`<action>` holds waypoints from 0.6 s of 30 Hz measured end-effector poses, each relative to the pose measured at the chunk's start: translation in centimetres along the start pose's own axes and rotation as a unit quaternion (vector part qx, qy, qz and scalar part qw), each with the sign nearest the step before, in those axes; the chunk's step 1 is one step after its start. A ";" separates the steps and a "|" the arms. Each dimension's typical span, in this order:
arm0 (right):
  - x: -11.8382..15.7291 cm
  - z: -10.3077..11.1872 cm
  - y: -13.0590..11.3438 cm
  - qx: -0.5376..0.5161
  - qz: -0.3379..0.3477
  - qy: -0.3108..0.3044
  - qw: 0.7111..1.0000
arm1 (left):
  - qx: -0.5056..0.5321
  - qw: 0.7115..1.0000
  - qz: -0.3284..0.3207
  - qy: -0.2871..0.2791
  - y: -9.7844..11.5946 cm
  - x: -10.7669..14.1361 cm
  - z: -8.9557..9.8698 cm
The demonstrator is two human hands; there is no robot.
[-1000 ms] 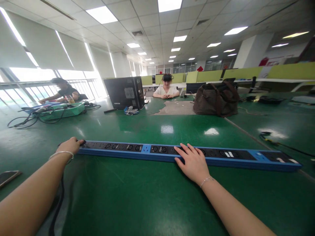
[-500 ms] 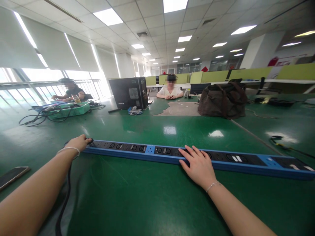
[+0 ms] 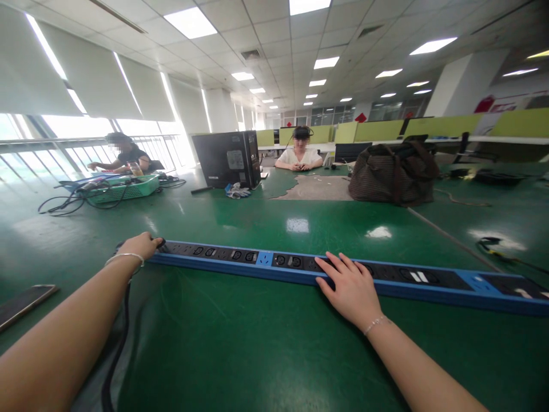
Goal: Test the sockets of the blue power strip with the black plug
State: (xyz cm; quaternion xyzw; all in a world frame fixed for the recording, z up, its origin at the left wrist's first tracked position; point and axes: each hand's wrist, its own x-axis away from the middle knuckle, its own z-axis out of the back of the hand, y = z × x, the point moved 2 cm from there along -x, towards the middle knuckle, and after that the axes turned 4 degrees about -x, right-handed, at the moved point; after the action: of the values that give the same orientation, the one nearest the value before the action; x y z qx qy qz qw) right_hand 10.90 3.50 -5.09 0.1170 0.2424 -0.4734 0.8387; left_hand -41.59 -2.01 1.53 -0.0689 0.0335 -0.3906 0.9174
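Observation:
A long blue and black power strip (image 3: 265, 259) lies across the green table (image 3: 240, 343), its sockets facing up. At its left end my left hand (image 3: 141, 246) is closed around a black plug, which is mostly hidden by the fingers. A black cable (image 3: 118, 357) runs from under that hand down toward the near edge. My right hand (image 3: 351, 286) rests with spread fingers on the strip, right of its middle, holding nothing.
Farther back are a black computer case (image 3: 225, 160), gloves (image 3: 237, 191), a brown bag (image 3: 390, 177) and a green basket (image 3: 124, 191) with cables. A phone (image 3: 26, 306) lies at the left. Two people sit beyond. Another cable (image 3: 510, 254) is at the right.
The whole view has shifted slightly, so that the strip and both hands appear a little farther right. Both hands keep their places on the strip.

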 end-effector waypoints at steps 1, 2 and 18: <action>0.0 0.0 0.0 0.000 0.001 0.001 1.000 | -0.001 1.000 -0.002 0.000 0.0 -0.1 0.0; 0.0 0.0 0.0 0.000 0.001 0.002 1.000 | -0.002 1.000 -0.005 0.001 0.1 -0.2 0.0; 0.0 0.2 -0.1 0.000 -0.003 -0.008 1.000 | -0.020 0.998 -0.053 -0.037 -1.0 -4.5 -1.9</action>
State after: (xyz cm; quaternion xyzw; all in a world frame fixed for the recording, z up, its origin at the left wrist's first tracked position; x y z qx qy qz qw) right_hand 10.85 3.39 -4.93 0.1127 0.2354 -0.4767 0.8395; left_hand -45.61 0.35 -0.17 -0.1036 0.0036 -0.4348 0.8946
